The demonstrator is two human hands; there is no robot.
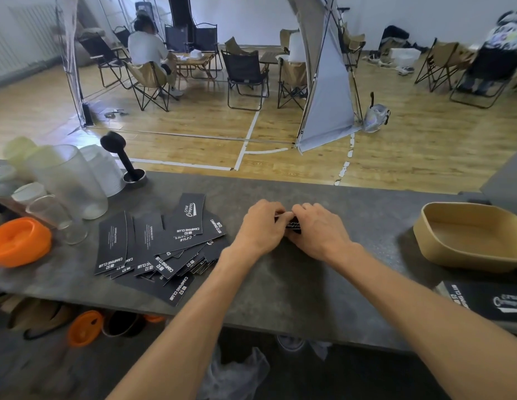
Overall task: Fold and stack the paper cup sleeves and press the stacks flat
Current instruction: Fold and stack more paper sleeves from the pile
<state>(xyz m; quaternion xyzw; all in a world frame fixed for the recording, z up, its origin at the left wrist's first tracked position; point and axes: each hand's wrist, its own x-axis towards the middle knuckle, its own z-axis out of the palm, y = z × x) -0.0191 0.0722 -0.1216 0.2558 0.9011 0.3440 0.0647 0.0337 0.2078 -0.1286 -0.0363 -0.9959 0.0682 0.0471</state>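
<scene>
From the head view, the left hand (pixel 261 226) and the right hand (pixel 317 229) together pinch a small black folded sleeve (pixel 291 223) between their fingertips, just above the grey counter (pixel 280 284). To the left of this grip lies a loose pile of flat sleeves (pixel 159 243). To the right stands a tan tray (pixel 430 243), well apart from the hands.

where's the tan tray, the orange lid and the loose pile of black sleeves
tan tray (pixel 424 230): head view, its left outer wall
orange lid (pixel 19 241): head view, its top face
loose pile of black sleeves (pixel 153 243): head view, the pile's middle
</scene>
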